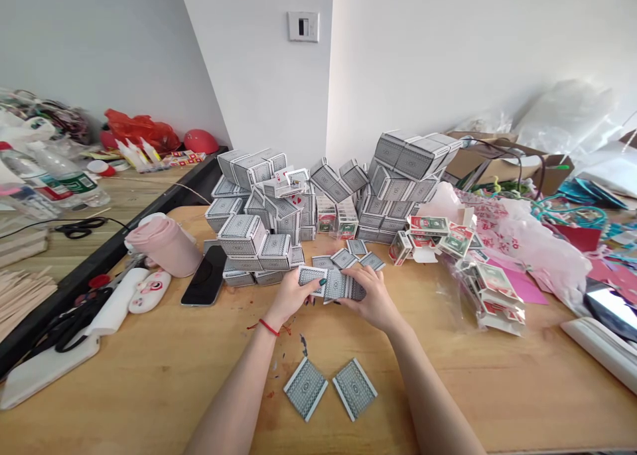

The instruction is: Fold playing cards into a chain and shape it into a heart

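Observation:
My left hand (294,293) pinches a grey-backed playing card (311,279), thumb on top, with a red cord round the wrist. My right hand (371,296) grips more grey-backed playing cards (339,285), which meet the left hand's card edge to edge or overlap it; I cannot tell which. Just beyond the hands lie several loose cards (344,258) on the table. Nearer me, two cards with folded edges, a left one (305,389) and a right one (355,388), lie face down and turned like diamonds.
Boxes folded from cards stand in a left stack (249,236) and a right stack (403,183). A black phone (203,276) and a pink cup (166,246) lie to the left. Torn card packets (495,292) and a plastic bag (527,236) are at right.

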Demonstrator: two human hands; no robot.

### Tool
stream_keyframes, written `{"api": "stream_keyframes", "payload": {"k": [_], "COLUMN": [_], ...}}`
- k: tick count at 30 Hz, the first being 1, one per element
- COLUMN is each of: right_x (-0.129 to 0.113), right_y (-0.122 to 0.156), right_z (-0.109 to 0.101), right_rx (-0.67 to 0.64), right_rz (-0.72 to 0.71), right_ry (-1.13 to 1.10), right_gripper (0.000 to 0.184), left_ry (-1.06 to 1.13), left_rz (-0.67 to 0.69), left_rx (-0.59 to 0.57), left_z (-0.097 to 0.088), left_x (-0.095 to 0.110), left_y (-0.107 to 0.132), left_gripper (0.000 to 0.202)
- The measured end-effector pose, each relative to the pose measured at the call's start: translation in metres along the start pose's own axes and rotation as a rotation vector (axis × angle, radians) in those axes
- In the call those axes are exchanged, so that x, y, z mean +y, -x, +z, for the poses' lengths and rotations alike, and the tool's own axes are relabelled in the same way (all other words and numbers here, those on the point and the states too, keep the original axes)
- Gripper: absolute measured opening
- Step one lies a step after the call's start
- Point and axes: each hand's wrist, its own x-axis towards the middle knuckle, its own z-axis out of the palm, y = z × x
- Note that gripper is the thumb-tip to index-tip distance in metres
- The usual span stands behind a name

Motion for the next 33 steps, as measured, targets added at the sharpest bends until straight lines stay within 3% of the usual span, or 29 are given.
{"api": "stream_keyframes", "payload": {"k": [7, 13, 22, 33], "right_x": [-0.004, 0.0, 0.003, 0.003], "right_y": [0.001, 0.001, 0.001, 0.0], "right_z": [-0.002, -0.002, -0.003, -0.007], "right_rx": [0.006, 0.007, -0.032, -0.069], "right_rz": [-0.04, -0.044, -0.04, -0.017], "right_ry": [0.082, 0.077, -0.025, -0.13], "right_gripper": [0.044, 0.043, 0.049, 0.049], "left_ry": [0.067, 0.069, 0.163, 0.126], "left_rz": [0.006, -0.005, -0.064, -0.191], "left_rx": [-0.104, -0.094, -0.125, -0.119], "left_z": [-0.005, 0.001, -0.004, -0.01], "left_x": [0.01, 0.007, 0.009, -0.002], "left_y": [0.004, 0.005, 0.006, 0.006], "left_gripper": [0.026, 0.033, 0.041, 0.039]}}
